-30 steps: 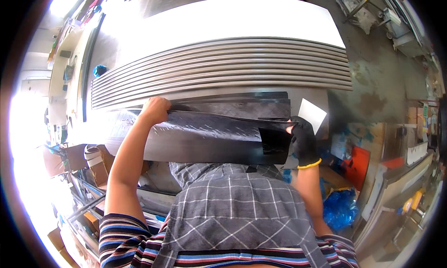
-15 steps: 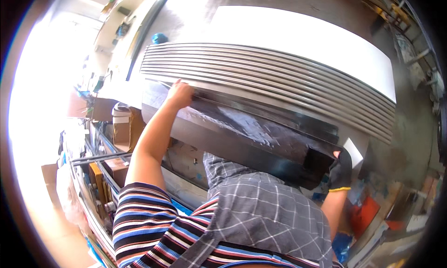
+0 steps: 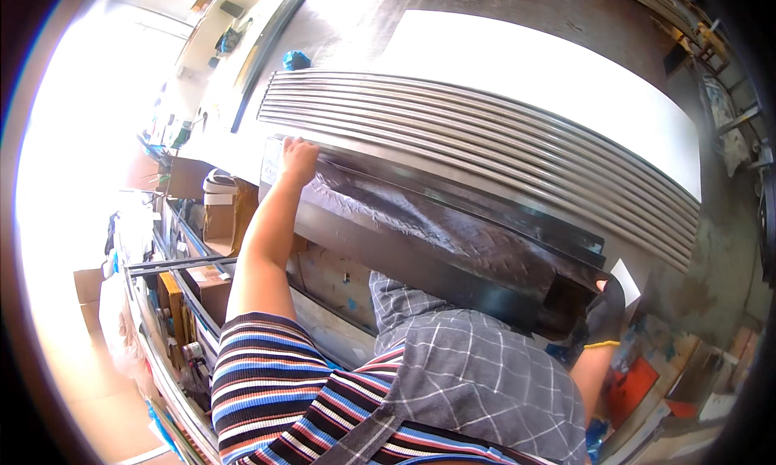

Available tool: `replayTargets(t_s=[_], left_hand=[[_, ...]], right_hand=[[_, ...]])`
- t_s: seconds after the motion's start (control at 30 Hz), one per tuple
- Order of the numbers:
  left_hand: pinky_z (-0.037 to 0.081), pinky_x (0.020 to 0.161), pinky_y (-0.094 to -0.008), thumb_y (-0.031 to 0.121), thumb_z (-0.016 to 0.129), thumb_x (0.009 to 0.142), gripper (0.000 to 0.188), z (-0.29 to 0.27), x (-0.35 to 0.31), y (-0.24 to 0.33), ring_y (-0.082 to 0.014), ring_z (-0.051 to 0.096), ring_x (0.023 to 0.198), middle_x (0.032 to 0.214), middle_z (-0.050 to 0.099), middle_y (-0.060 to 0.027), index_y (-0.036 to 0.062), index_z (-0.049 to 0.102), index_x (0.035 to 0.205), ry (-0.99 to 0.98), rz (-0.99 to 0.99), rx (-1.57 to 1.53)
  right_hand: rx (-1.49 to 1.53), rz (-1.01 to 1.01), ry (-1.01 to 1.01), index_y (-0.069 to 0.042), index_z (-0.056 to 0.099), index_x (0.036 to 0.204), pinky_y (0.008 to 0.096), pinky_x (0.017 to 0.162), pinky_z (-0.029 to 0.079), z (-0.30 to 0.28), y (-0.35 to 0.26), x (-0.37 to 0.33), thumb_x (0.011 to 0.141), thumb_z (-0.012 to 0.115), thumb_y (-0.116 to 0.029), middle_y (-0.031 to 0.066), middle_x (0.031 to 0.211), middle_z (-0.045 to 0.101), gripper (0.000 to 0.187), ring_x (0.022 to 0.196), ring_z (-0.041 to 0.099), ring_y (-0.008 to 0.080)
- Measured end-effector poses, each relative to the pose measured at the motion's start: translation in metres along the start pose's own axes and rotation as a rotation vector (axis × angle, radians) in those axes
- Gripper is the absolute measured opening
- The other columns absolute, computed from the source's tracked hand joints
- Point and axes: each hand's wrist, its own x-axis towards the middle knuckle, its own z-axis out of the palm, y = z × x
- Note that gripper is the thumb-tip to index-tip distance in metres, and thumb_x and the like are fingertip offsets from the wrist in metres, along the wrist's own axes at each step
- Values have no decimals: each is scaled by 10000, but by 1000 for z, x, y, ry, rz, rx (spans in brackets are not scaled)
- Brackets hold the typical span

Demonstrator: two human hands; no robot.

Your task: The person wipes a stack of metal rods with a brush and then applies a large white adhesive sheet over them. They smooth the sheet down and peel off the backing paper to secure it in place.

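Note:
A long dark panel, glossy with a wrinkled, film-like patch along its middle, lies tilted across the near edge of the worktable in front of me. My bare left hand is closed at the panel's upper edge near its left end. Whether the fingers pinch the panel's edge or film on it cannot be made out. At the right end, my right hand, in a dark glove with a yellow cuff and a bare thumb tip, grips the panel's corner. Just beyond the panel, several slim metal tubes lie side by side.
A large white sheet lies behind the tubes on the grey worktable. A blue ball-shaped thing sits by the tubes' left end. To my left stands a metal rack with cardboard boxes. An orange-red piece is at lower right.
My left hand has slid left along the panel's upper edge, closer to its left end. The film-like patch looks more wrinkled. My right hand keeps its grip, while the whole view has shifted slightly.

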Motion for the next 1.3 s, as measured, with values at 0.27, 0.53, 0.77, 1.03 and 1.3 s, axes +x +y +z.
replayTargets(t_s=[0.27,0.53,0.77,1.03,1.3], left_hand=[[414,972,-408,98,651,736,87,21,-20,-6,-260,639,972,931,690,-87,107,688,815,44,-63,-54],[545,762,-439,169,659,771,226,27,-44,14,-288,647,1004,1060,645,-93,91,620,980,1,-439,-252],[468,935,-466,251,524,843,291,70,-35,-7,-377,567,1088,1219,598,-142,82,693,1010,102,-701,-438],[474,970,-422,296,642,705,496,75,9,-30,-358,617,1127,1191,643,-208,-55,648,1056,-174,-1190,-889],[492,949,-411,223,579,748,398,108,1,-49,-318,620,1145,1167,669,-181,30,711,1070,-226,-1356,-843]], right_hand=[[-63,36,-36,-46,597,806,298,683,381,1,-27,-13,870,519,-131,14,727,512,132,691,433,135],[-17,57,-25,-95,570,770,265,536,318,8,-33,-16,800,592,-152,-31,640,436,68,543,387,97],[78,139,17,-113,587,774,247,477,291,6,-37,-16,783,614,-194,-46,606,409,86,494,382,83],[87,116,64,-109,596,765,290,477,332,1,-25,-8,780,615,-240,-7,534,415,133,443,400,134],[53,258,46,-105,604,784,309,438,337,-13,-16,-1,800,597,-287,23,482,408,183,409,407,154]])
